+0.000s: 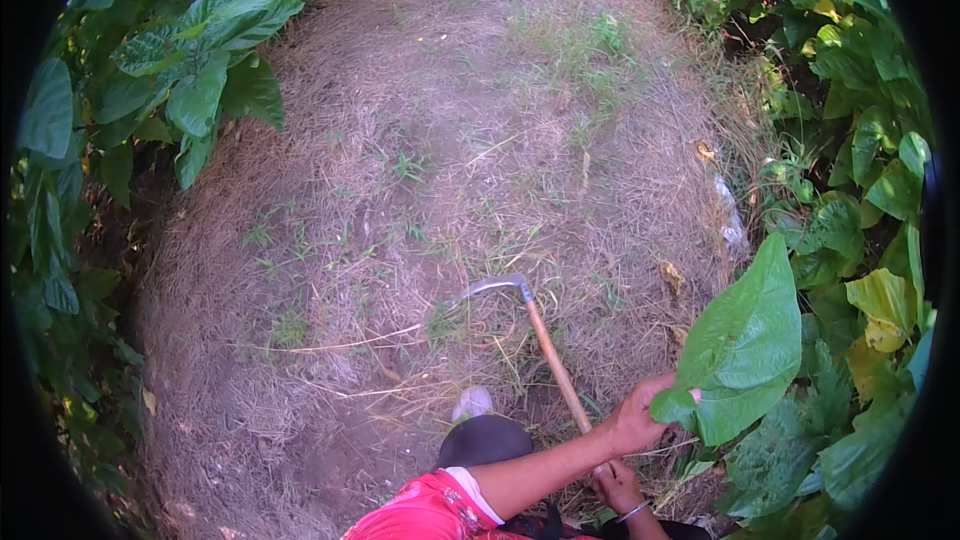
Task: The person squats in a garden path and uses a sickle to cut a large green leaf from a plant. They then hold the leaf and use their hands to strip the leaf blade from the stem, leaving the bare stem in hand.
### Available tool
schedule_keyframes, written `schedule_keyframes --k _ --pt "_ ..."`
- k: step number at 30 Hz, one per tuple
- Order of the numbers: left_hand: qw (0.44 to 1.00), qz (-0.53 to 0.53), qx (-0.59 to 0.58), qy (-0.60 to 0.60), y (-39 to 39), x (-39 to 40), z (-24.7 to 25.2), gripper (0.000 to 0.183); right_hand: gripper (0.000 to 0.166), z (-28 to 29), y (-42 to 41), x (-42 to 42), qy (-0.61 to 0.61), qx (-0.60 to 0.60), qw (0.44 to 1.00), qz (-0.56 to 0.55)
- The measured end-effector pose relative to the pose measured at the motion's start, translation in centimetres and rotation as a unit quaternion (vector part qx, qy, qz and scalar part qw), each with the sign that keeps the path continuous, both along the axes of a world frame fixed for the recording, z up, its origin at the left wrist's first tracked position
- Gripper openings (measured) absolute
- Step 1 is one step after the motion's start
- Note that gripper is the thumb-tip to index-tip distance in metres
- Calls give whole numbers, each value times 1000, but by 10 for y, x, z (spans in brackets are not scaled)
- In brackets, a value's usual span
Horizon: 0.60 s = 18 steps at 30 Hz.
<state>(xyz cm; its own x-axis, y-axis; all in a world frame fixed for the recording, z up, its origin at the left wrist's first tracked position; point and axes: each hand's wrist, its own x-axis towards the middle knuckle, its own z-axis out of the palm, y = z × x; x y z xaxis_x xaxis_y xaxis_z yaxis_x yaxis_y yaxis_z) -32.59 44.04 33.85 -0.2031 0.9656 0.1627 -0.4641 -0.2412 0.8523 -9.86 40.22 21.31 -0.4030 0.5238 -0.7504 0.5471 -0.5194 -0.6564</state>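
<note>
My left hand (643,414) reaches across to the right, its fingers on the base of a large green leaf (746,341). Part of the leaf covers the fingertips. Below that forearm, my right hand (619,487), with a bangle at the wrist, grips the lower end of a wooden handle (553,360). The handle belongs to a sickle, whose curved metal blade (495,283) points left, low over the grass. The blade's tip is hard to make out among the blades of grass.
Leafy plants line the left side (199,75) and the right side (840,210) of a dry grass path (420,112). A pale plastic scrap (729,214) lies by the right edge. My dark-clothed knee (486,441) and a light shoe (472,402) are below the blade.
</note>
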Motion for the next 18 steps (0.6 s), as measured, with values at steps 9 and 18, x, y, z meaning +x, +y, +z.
schedule_keyframes --k 9,18 --pt "965 163 -85 -185 -30 -3 21 28 32 52 34 43 -122 401 901 113" --pt "969 139 -114 -171 -32 11 25 31 30 45 -8 71 19 117 990 -71"
